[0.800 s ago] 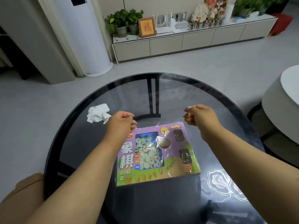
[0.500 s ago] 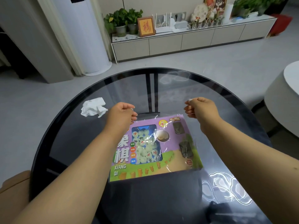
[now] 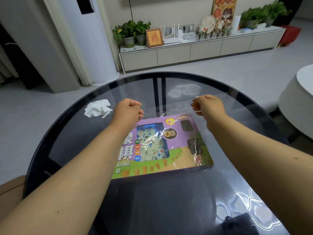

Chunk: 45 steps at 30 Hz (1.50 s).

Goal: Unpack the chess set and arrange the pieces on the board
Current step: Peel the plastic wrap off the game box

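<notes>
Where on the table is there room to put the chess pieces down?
Bare glass lies near you, between the box and the table rim, and on the far side beyond both hands. It is crowded at the box's far edge, around the left hand, right hand and tissue.

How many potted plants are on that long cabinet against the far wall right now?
4 that I can make out: two side by side at the cabinet's left end, two at its right end. Tiny pots mid-cabinet are too small to tell.
</notes>
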### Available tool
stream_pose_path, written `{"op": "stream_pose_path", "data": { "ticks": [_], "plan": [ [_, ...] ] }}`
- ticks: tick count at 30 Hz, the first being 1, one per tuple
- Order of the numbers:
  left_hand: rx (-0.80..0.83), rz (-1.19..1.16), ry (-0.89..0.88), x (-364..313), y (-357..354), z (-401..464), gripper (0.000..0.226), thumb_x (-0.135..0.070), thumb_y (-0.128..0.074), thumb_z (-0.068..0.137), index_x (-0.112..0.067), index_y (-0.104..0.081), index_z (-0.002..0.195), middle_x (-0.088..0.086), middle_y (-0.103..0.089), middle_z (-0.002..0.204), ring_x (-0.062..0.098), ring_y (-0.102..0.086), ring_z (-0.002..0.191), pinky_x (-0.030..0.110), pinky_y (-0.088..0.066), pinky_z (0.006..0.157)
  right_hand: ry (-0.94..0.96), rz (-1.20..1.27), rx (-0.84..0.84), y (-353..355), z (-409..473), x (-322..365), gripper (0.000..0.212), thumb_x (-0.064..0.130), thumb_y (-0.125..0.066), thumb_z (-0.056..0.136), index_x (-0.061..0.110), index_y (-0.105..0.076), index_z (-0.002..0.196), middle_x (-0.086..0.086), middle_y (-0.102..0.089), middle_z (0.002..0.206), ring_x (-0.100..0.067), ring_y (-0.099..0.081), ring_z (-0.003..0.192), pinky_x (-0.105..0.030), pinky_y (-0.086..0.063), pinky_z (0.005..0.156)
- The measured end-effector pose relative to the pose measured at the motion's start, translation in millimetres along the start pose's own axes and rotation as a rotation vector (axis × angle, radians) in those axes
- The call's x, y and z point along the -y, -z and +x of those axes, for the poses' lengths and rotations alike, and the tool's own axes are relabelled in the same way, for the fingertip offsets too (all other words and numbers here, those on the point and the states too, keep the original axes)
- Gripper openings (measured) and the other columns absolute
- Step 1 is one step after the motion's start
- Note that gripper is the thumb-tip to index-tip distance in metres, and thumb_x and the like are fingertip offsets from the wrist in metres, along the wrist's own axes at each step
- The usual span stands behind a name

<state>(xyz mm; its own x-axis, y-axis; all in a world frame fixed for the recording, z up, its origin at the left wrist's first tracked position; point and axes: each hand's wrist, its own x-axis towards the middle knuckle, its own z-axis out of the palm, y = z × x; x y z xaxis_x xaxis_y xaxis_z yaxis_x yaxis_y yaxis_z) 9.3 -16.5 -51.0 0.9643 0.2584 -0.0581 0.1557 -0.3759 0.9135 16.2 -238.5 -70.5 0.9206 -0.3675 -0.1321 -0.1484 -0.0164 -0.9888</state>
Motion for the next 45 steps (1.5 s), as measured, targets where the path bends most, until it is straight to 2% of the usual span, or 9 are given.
{"op": "stream_pose_path", "data": {
  "ticks": [8, 17, 21, 26, 31, 34, 37, 40, 45],
  "plan": [
    [-0.014, 0.020, -0.052, 9, 11, -12, 0.019, -0.009, -0.044, 0.094, -0.016, -0.061, 0.098, 0.004, -0.068, 0.086, 0.014, -0.063, 0.070, 0.034, -0.056, 0.070, 0.012, 0.001, -0.010, 5, -15, -9, 0.017, 0.019, -0.051, 0.094, 0.015, -0.057, 0.078, -0.002, -0.059, 0.078, -0.015, -0.053, 0.072, -0.025, -0.043, 0.067],
    [-0.068, -0.009, -0.121, 20, 33, -41, 0.018, -0.010, -0.047, 0.094, -0.020, -0.059, 0.085, 0.005, -0.066, 0.086, 0.017, -0.064, 0.075, 0.033, -0.056, 0.071, 0.009, -0.012, -0.030, 22, -37, -13, 0.012, 0.020, -0.051, 0.094, 0.012, -0.058, 0.088, -0.002, -0.059, 0.079, -0.019, -0.055, 0.078, -0.034, -0.045, 0.077],
    [-0.103, 0.032, -0.129, 28, 43, -54, 0.017, -0.017, -0.051, 0.091, -0.026, -0.059, 0.079, 0.000, -0.067, 0.087, 0.022, -0.065, 0.086, 0.039, -0.056, 0.081, -0.008, -0.003, -0.045, 30, -50, -19, 0.016, 0.022, -0.049, 0.095, 0.011, -0.056, 0.085, -0.007, -0.057, 0.080, -0.019, -0.052, 0.069, -0.031, -0.043, 0.066],
    [-0.113, 0.129, -0.095, 45, 57, -67, 0.018, -0.023, -0.051, 0.086, -0.019, -0.062, 0.073, 0.000, -0.069, 0.083, 0.025, -0.067, 0.081, 0.042, -0.057, 0.076, -0.149, 0.001, -0.058, 39, -66, -27, 0.026, 0.027, -0.044, 0.097, 0.012, -0.045, 0.075, -0.007, -0.042, 0.066, -0.018, -0.037, 0.055, -0.027, -0.032, 0.053],
    [-0.066, 0.305, 0.012, 66, 63, -78, 0.023, -0.025, -0.041, 0.064, -0.011, -0.050, 0.047, 0.012, -0.060, 0.071, 0.035, -0.054, 0.067, 0.035, -0.045, 0.058, -0.321, -0.067, -0.003, 43, -82, -31, 0.038, 0.041, -0.037, 0.098, 0.011, -0.044, 0.074, -0.006, -0.042, 0.064, -0.017, -0.038, 0.053, -0.026, -0.036, 0.051],
    [-0.021, 0.347, 0.118, 79, 62, -80, 0.030, -0.031, -0.049, 0.074, -0.005, -0.063, 0.070, 0.017, -0.069, 0.090, 0.036, -0.065, 0.087, 0.037, -0.053, 0.075, -0.312, -0.062, 0.018, 42, -89, -29, 0.042, 0.037, -0.035, 0.099, 0.004, -0.053, 0.080, -0.008, -0.047, 0.068, -0.017, -0.043, 0.060, -0.027, -0.040, 0.057],
    [0.001, 0.268, 0.146, 90, 58, -80, 0.031, -0.026, -0.051, 0.086, 0.000, -0.067, 0.090, 0.016, -0.069, 0.093, 0.032, -0.065, 0.083, 0.032, -0.046, 0.066, -0.305, -0.016, 0.028, 41, -94, -25, 0.032, 0.019, -0.037, 0.095, 0.004, -0.057, 0.076, -0.008, -0.050, 0.070, -0.018, -0.044, 0.062, -0.028, -0.039, 0.060],
    [0.015, 0.208, 0.143, 96, 52, -82, 0.028, -0.025, -0.053, 0.089, -0.001, -0.066, 0.084, 0.016, -0.069, 0.091, 0.030, -0.058, 0.073, 0.028, -0.039, 0.063, -0.336, -0.020, 0.024, 41, -93, -28, 0.029, 0.006, -0.038, 0.090, 0.006, -0.062, 0.073, -0.008, -0.048, 0.070, -0.017, -0.041, 0.062, -0.028, -0.039, 0.061],
    [-0.029, 0.147, 0.157, 100, 48, -77, 0.026, -0.024, -0.057, 0.089, -0.001, -0.067, 0.080, 0.017, -0.071, 0.088, 0.035, -0.067, 0.085, 0.029, -0.041, 0.063, -0.307, -0.048, 0.034, 35, -84, -36, 0.017, 0.006, -0.048, 0.093, 0.010, -0.065, 0.094, -0.005, -0.048, 0.067, -0.015, -0.040, 0.056, -0.026, -0.041, 0.058]
  ]
}}
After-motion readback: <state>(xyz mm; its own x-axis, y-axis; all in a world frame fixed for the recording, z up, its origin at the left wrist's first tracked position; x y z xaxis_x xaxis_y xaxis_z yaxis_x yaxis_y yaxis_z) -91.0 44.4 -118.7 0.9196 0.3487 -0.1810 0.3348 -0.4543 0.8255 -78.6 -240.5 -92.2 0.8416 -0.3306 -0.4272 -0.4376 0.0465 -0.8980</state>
